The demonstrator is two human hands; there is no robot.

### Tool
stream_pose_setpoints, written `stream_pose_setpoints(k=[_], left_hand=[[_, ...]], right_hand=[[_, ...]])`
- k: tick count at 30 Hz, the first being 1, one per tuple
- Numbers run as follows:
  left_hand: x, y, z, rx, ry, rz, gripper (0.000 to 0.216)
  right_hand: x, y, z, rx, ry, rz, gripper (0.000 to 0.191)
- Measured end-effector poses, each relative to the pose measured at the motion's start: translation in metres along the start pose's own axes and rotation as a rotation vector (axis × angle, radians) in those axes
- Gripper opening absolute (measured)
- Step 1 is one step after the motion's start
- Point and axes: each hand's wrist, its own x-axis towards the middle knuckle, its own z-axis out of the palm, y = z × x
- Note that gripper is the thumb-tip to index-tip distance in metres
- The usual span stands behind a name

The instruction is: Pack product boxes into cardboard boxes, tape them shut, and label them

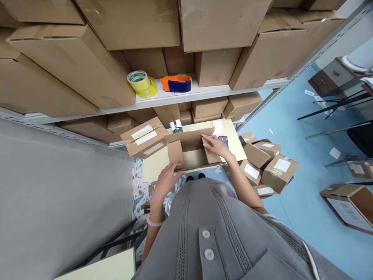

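**Packing corner in a stockroom**

I'd call this a storeroom with a packing station. Across the top of the frame, brown cartons [217, 23] crowd a metal rack [210, 93], with yellow tape rolls [140, 84] and what looks like an orange-and-blue tape dispenser [180, 85] on its shelf. At centre, I have an open carton [189, 136] on a pale worktop [236, 151]. Right of that, a pile of taped, labelled boxes [275, 177] sits on the blue floor [305, 163]; white paper scraps [138, 190] litter the ground left of centre.
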Motion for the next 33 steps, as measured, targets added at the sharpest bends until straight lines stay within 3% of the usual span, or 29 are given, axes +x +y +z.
stream_pose_setpoints(k=[4,9,17,19,23,27,33], left_hand=[[0.001,0.003,0.004,0.028,0.013,-0.031,0.028],[0.005,0.005,0.007,0.085,0.105,-0.097,0.031],[0.035,-0.002,0.008,0.22,0.224,-0.132,0.032],[0.041,-0.006,0.013,0.255,0.297,-0.122,0.037],[0.046,-0.016,0.027,0.233,0.463,-0.139,0.066],[0.052,-0.025,0.042,0.131,0.56,-0.188,0.081],[0.058,-0.033,0.054,0.057,0.616,-0.226,0.092]], right_hand=[[-0.001,0.009,0.0,0.097,-0.06,0.001,0.051],[-0.011,0.02,-0.008,0.331,-0.038,-0.002,0.044],[-0.02,0.031,-0.004,0.699,0.023,0.104,0.058],[-0.02,0.033,-0.001,0.672,0.069,0.085,0.055],[-0.02,0.033,0.001,0.519,0.226,0.075,0.042],[-0.016,0.027,-0.006,0.423,0.369,0.119,0.046],[-0.015,0.019,-0.012,0.123,0.382,-0.026,0.042]])
